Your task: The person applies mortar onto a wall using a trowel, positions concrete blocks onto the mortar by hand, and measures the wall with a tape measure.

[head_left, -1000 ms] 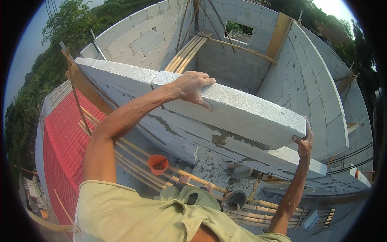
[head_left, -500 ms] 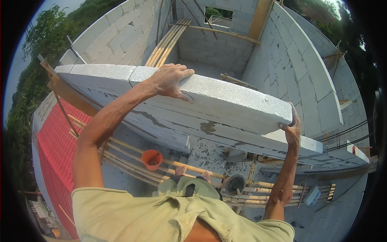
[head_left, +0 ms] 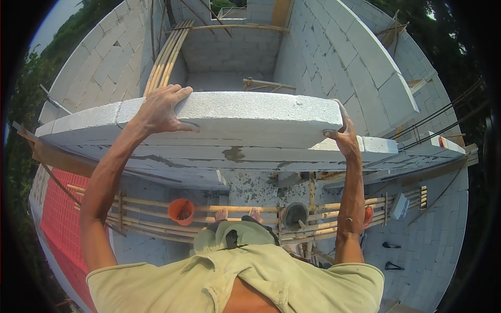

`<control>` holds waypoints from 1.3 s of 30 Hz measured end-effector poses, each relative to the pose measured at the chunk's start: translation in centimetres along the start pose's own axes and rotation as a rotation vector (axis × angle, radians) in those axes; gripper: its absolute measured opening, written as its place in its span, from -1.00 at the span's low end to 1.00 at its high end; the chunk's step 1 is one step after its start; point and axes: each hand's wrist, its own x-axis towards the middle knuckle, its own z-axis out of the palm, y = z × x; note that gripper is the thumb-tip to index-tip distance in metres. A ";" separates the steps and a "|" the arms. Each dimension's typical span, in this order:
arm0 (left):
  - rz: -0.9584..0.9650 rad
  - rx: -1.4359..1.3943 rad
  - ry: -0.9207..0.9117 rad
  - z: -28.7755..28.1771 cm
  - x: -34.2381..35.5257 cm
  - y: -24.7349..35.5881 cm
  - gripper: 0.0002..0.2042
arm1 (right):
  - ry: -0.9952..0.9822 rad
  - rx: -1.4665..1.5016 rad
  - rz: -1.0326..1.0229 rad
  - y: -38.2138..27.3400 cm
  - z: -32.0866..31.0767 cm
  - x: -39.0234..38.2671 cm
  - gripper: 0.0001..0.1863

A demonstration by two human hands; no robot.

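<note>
A long pale concrete block [head_left: 255, 107] lies on the top course of the wall [head_left: 198, 152] in front of me. My left hand [head_left: 163, 110] clasps it near its left part, thumb on the near face and fingers over the top. At the right end, my right hand [head_left: 344, 131] grips the block with its thumb on the near side; some of its fingers are hidden behind. More blocks [head_left: 86, 117] continue the row to the left. A lower block top [head_left: 378, 146] shows beyond my right hand.
Bamboo poles [head_left: 245, 209] form a platform under my feet. An orange bucket [head_left: 181, 211] and a dark bucket [head_left: 295, 215] stand there. Across the wall is a room with bamboo poles [head_left: 169, 55]. Cables [head_left: 443, 112] run at right; a red roof [head_left: 65, 219] lies at left.
My view has turned, so the block and wall now run more level across it. Both hands keep their hold on the block; whether the block itself slid, I cannot tell.
</note>
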 end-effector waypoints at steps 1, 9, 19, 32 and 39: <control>-0.001 0.009 0.002 0.0 0.0 0.1 0.01 | 0.001 0.010 0.008 0.1 0.1 -0.1 0.14; 0.007 -0.012 -0.011 -0.4 0.1 0.5 -0.04 | 0.003 0.065 0.018 0.9 -0.1 -0.2 0.23; -0.006 0.022 -0.035 -0.7 0.3 0.9 -0.05 | 0.034 0.074 0.031 1.5 0.2 -0.8 0.28; -0.027 0.029 -0.006 0.1 0.8 3.7 0.00 | -0.012 0.132 0.067 2.7 -0.3 -0.7 0.35; -0.098 0.014 -0.022 0.8 0.7 4.0 0.05 | 0.020 0.112 0.036 5.5 -1.6 -1.4 0.28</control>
